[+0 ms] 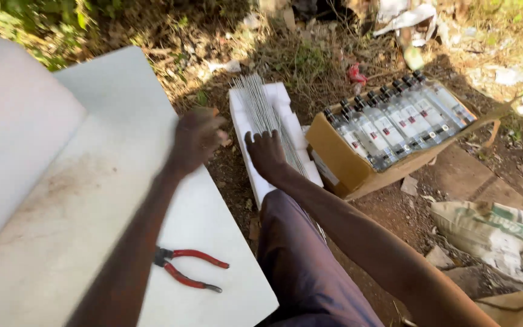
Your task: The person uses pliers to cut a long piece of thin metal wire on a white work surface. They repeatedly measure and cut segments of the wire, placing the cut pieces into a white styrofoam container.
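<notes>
Right hand (266, 154) lies on the bundle of thin metal rods (261, 109), fingers spread flat over it, pressing rather than gripping. Bundle rests on a white foam block (276, 97) on the ground, no rod drawn out yet. Left hand (196, 140) hovers blurred at the white desk (80, 206) edge, loosely curled, holding nothing. Red-handled pliers (189, 269) lie untouched on desk.

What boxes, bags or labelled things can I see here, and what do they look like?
Cardboard box: brown, open, tilted on the ground right of the right hand.
Bottles: clear, dark caps, white-and-red labels, packed in rows inside.
Sack: white and green, lying crumpled, lower right.
</notes>
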